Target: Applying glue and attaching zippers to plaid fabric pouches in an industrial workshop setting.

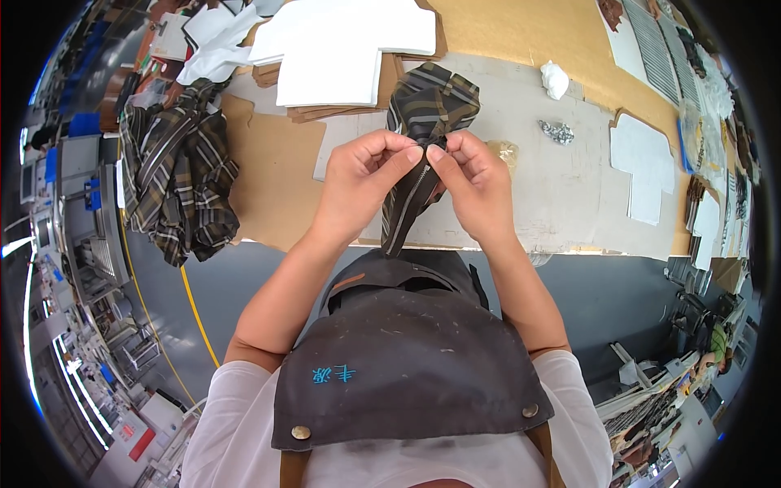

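Note:
A dark plaid fabric piece (419, 102) with brown, black and pale stripes lies at the table's front edge. Along it runs a metal-toothed zipper (413, 199) on dark tape, its lower end hanging toward my apron. My left hand (368, 175) and my right hand (473, 175) meet at the upper end of the zipper. Both pinch it between thumb and forefinger, the fingertips nearly touching. What lies right between the fingertips, perhaps a slider, is too small to make out. Just past my right hand sits a yellowish clear bag (506, 153), partly hidden.
Stacked white and brown cut panels (342, 49) lie at the back. More plaid fabric (183, 167) is heaped at the left, over the table edge. Toward the right are a white crumpled bundle (555, 81), a bag of small silvery parts (556, 132) and a white panel (639, 163).

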A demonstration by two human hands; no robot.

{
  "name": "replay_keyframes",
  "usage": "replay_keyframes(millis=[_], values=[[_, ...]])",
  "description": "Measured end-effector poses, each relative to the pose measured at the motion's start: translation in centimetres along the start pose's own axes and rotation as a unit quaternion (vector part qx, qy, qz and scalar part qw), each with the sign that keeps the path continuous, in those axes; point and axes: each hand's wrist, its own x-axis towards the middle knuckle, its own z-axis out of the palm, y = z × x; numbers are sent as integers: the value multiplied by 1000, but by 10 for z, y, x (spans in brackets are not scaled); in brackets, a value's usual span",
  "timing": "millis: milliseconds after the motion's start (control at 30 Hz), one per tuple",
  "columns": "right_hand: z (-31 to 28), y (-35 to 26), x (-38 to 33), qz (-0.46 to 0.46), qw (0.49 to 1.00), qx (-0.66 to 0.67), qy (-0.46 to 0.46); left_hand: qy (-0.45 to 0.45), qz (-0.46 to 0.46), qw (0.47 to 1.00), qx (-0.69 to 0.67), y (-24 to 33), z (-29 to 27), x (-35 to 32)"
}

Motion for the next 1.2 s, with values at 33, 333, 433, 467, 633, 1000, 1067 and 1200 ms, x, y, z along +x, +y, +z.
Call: replay_keyframes(millis=[33, 333, 433, 467, 633, 1000, 1067, 1200], values=[[0, 0, 0, 12, 1000, 13, -1, -3, -4, 1000, 1, 1, -1, 0], [-5, 1, 2, 74, 994, 77, -10, -17, -23, 999, -19, 0, 0, 4], [-10, 3, 4, 77, 990, 119, -7, 22, 28, 999, 8, -2, -1, 5], [-13, 7, 4, 75, 990, 118, -5, 19, 29, 999, 8, 0, -3, 4], [-45, 57, -8, 77, 996, -22, 28, 130, 169, 976, -54, 27, -19, -3], [-28, 107, -30, 289, 932, 217, 27, 63, 222, 949, -214, 53, -48, -2], [-22, 102, -28, 270, 885, 377, -36, 46, 236, 944, -225, 56, -52, -4], [-16, 99, -32, 243, 910, 337, -9, 161, 252, 935, -192, 64, -68, -5]])
